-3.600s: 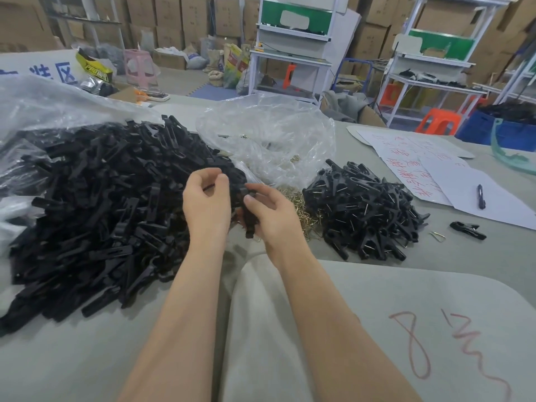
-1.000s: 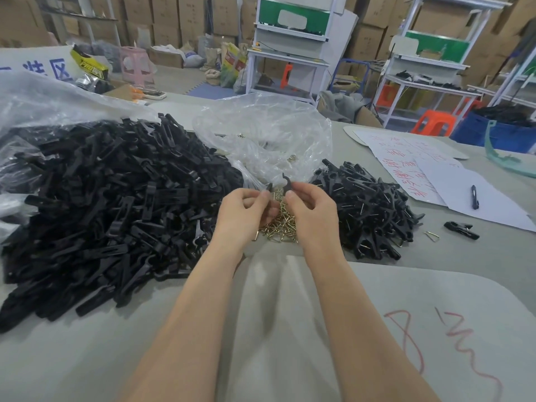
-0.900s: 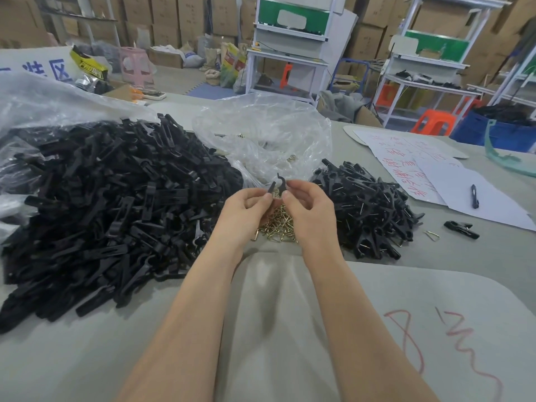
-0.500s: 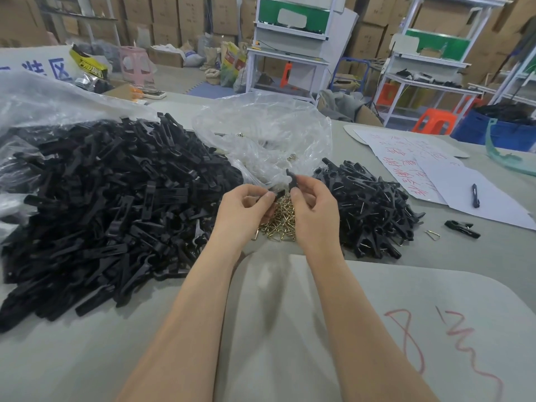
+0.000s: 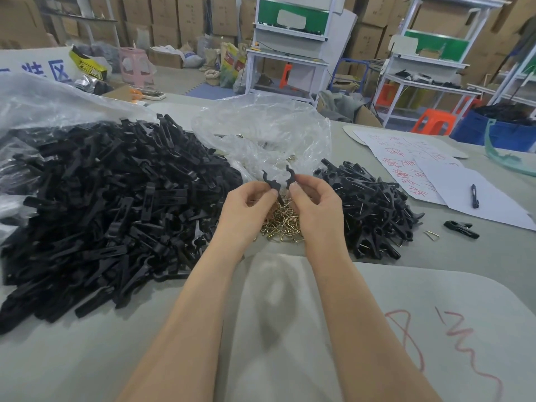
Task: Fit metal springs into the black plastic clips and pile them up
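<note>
The left hand (image 5: 246, 211) and the right hand (image 5: 316, 204) each pinch one of two black clip halves (image 5: 272, 184) between thumb and fingertips. The halves cross in a V above the brass springs (image 5: 282, 224), near the middle of the desk (image 5: 87, 358). I cannot tell if a spring is already between them. To do this step well, I think the halves should meet exactly at the pivot and be held firmly, or they may slip apart. The loose clip halves (image 5: 110, 198) lie toward the left edge. The pile of finished clips (image 5: 374, 210) is on the right, just beside the springs.
</note>
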A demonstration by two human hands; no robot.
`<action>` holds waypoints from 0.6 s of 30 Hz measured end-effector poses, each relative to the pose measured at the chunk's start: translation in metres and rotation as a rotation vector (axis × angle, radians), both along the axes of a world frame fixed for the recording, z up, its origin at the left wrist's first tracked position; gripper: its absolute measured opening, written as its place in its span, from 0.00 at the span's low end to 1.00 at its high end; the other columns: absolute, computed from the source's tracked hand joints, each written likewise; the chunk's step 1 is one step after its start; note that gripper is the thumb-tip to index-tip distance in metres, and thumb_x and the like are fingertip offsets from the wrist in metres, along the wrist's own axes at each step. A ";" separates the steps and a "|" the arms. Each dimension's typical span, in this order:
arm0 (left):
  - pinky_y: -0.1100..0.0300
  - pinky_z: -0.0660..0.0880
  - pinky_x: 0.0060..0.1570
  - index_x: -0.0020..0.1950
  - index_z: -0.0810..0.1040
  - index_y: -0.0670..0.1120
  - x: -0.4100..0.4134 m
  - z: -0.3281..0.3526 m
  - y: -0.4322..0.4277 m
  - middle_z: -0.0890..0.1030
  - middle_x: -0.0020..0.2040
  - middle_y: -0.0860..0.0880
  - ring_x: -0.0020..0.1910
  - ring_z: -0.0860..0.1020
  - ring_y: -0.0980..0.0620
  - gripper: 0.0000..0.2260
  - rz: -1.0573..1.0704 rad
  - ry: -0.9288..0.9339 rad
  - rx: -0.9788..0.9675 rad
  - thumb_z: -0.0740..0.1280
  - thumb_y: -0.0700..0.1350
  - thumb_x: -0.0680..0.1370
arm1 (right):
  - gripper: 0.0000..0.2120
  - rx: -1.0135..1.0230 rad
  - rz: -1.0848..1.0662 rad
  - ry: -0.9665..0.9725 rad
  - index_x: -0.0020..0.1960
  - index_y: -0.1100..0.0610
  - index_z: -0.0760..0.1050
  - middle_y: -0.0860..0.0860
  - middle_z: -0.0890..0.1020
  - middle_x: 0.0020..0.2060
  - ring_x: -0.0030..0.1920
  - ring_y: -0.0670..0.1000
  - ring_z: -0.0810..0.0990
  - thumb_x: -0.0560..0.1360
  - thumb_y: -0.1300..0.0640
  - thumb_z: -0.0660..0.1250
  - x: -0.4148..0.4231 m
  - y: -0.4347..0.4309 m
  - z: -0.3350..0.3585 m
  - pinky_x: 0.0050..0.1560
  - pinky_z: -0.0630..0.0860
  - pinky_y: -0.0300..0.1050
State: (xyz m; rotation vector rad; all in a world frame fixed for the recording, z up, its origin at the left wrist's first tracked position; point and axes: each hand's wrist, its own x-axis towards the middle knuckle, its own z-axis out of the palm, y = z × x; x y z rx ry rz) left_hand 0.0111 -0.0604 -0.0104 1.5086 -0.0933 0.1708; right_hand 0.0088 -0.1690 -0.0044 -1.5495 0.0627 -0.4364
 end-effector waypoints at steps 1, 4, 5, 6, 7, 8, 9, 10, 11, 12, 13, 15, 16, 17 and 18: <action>0.52 0.77 0.54 0.43 0.79 0.50 0.000 0.000 0.000 0.80 0.38 0.50 0.41 0.79 0.55 0.05 -0.003 -0.006 0.023 0.68 0.42 0.77 | 0.08 0.003 0.010 -0.012 0.48 0.51 0.78 0.50 0.83 0.42 0.44 0.45 0.82 0.75 0.64 0.67 0.000 0.000 0.001 0.50 0.78 0.40; 0.52 0.77 0.54 0.42 0.79 0.50 -0.001 0.000 0.000 0.81 0.38 0.51 0.42 0.79 0.54 0.06 -0.016 -0.030 0.095 0.67 0.42 0.77 | 0.09 -0.020 0.050 -0.021 0.46 0.51 0.80 0.48 0.84 0.40 0.41 0.41 0.82 0.75 0.66 0.67 0.000 0.000 0.003 0.45 0.76 0.34; 0.53 0.77 0.53 0.41 0.79 0.50 0.000 -0.001 0.000 0.81 0.36 0.52 0.41 0.79 0.55 0.06 -0.018 -0.034 0.098 0.67 0.42 0.77 | 0.10 -0.022 0.059 -0.017 0.45 0.51 0.80 0.47 0.84 0.39 0.40 0.41 0.82 0.75 0.66 0.68 0.000 -0.001 0.003 0.44 0.76 0.34; 0.54 0.78 0.52 0.41 0.79 0.50 0.000 -0.002 0.000 0.81 0.35 0.54 0.39 0.80 0.57 0.07 -0.018 -0.037 0.095 0.66 0.42 0.77 | 0.11 -0.023 0.066 -0.014 0.44 0.49 0.80 0.46 0.84 0.38 0.40 0.41 0.82 0.75 0.66 0.67 0.000 -0.001 0.003 0.44 0.76 0.34; 0.56 0.78 0.51 0.41 0.79 0.50 0.001 -0.002 0.000 0.81 0.34 0.54 0.38 0.80 0.58 0.07 -0.017 -0.038 0.091 0.66 0.42 0.78 | 0.12 -0.024 0.073 -0.012 0.44 0.49 0.81 0.45 0.84 0.38 0.40 0.40 0.82 0.75 0.66 0.67 0.000 -0.001 0.003 0.45 0.76 0.34; 0.56 0.78 0.50 0.41 0.80 0.50 0.001 -0.003 0.001 0.81 0.33 0.55 0.37 0.80 0.59 0.07 -0.016 -0.043 0.089 0.66 0.42 0.78 | 0.13 -0.025 0.081 -0.009 0.44 0.49 0.81 0.45 0.84 0.38 0.41 0.41 0.83 0.75 0.66 0.67 0.000 -0.001 0.003 0.46 0.77 0.35; 0.57 0.77 0.49 0.41 0.80 0.50 0.002 -0.003 0.001 0.81 0.33 0.55 0.37 0.79 0.59 0.07 -0.014 -0.052 0.094 0.65 0.42 0.78 | 0.13 -0.025 0.086 -0.005 0.44 0.49 0.81 0.46 0.84 0.39 0.42 0.43 0.83 0.75 0.67 0.66 0.000 -0.001 0.003 0.48 0.77 0.36; 0.57 0.77 0.49 0.42 0.80 0.51 0.002 -0.004 0.000 0.81 0.33 0.55 0.36 0.79 0.60 0.08 -0.012 -0.064 0.103 0.65 0.43 0.79 | 0.13 -0.021 0.088 -0.001 0.45 0.49 0.81 0.48 0.85 0.40 0.44 0.45 0.83 0.75 0.67 0.66 0.000 -0.001 0.004 0.50 0.78 0.38; 0.58 0.77 0.48 0.42 0.80 0.51 0.003 -0.004 0.000 0.81 0.33 0.56 0.36 0.79 0.60 0.08 -0.011 -0.077 0.113 0.65 0.43 0.79 | 0.13 -0.016 0.087 0.002 0.45 0.50 0.81 0.48 0.85 0.41 0.45 0.46 0.84 0.75 0.67 0.66 0.000 -0.001 0.004 0.52 0.78 0.39; 0.60 0.77 0.47 0.42 0.80 0.51 0.003 -0.004 0.000 0.81 0.32 0.56 0.35 0.78 0.61 0.08 -0.010 -0.086 0.118 0.64 0.43 0.79 | 0.13 -0.012 0.084 0.002 0.45 0.50 0.80 0.49 0.85 0.41 0.46 0.47 0.84 0.75 0.67 0.66 0.000 -0.001 0.004 0.53 0.78 0.40; 0.62 0.77 0.45 0.41 0.80 0.52 0.003 -0.004 0.000 0.81 0.32 0.56 0.35 0.78 0.62 0.09 -0.009 -0.091 0.118 0.64 0.43 0.79 | 0.13 -0.013 0.077 0.001 0.45 0.50 0.81 0.49 0.85 0.41 0.46 0.47 0.84 0.75 0.67 0.66 0.000 -0.001 0.004 0.52 0.78 0.40; 0.64 0.76 0.43 0.40 0.80 0.52 0.003 -0.005 0.001 0.81 0.31 0.57 0.34 0.78 0.62 0.10 -0.008 -0.095 0.125 0.64 0.43 0.79 | 0.12 -0.029 0.060 0.002 0.45 0.50 0.81 0.48 0.85 0.41 0.45 0.46 0.84 0.75 0.66 0.66 -0.001 -0.002 0.003 0.51 0.79 0.39; 0.63 0.76 0.44 0.40 0.80 0.53 0.003 -0.005 0.001 0.81 0.31 0.57 0.35 0.78 0.62 0.10 -0.009 -0.093 0.128 0.64 0.43 0.79 | 0.12 -0.037 0.055 0.003 0.45 0.49 0.81 0.48 0.85 0.40 0.45 0.46 0.84 0.75 0.66 0.66 -0.001 -0.002 0.003 0.50 0.78 0.38; 0.62 0.76 0.45 0.40 0.80 0.53 0.003 -0.005 0.001 0.81 0.32 0.56 0.35 0.78 0.61 0.10 -0.010 -0.090 0.128 0.64 0.43 0.79 | 0.13 -0.039 0.051 0.003 0.45 0.49 0.81 0.47 0.85 0.40 0.45 0.46 0.84 0.75 0.66 0.66 0.000 -0.002 0.003 0.50 0.78 0.38; 0.60 0.76 0.46 0.40 0.80 0.53 0.003 -0.005 0.001 0.81 0.32 0.56 0.35 0.78 0.60 0.10 -0.011 -0.090 0.127 0.64 0.43 0.79 | 0.13 -0.036 0.049 0.004 0.45 0.49 0.80 0.48 0.85 0.40 0.46 0.47 0.84 0.75 0.67 0.66 0.000 -0.002 0.003 0.51 0.78 0.40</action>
